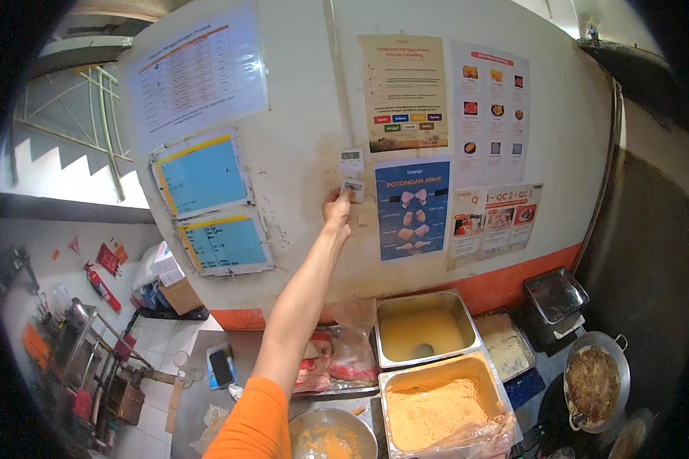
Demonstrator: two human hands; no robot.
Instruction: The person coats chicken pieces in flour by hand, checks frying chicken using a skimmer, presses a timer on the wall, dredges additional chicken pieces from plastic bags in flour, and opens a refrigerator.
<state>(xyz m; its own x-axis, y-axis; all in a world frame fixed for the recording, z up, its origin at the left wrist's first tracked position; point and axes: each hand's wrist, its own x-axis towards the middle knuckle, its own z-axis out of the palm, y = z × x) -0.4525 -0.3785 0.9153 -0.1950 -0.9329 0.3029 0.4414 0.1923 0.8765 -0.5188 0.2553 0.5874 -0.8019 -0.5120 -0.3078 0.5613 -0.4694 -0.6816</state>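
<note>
My left arm, in an orange sleeve, reaches up to the white wall. At its end my left hand (337,210) is closed, with its fingers at the lower part of a small white digital timer (353,188) against the wall. A second white digital timer (351,159) is mounted just above it. Below the hand is a small beige square (362,221) on the wall. To the right hangs a blue poster (413,210) showing chicken cuts. My right hand is not in view.
Below stand a steel pan of yellowish liquid (426,330), a pan of orange flour (440,409), a steel bowl (331,437) and bagged raw meat (337,359). A phone (221,368) lies at the left. A wok (593,379) of dark oil is at the right.
</note>
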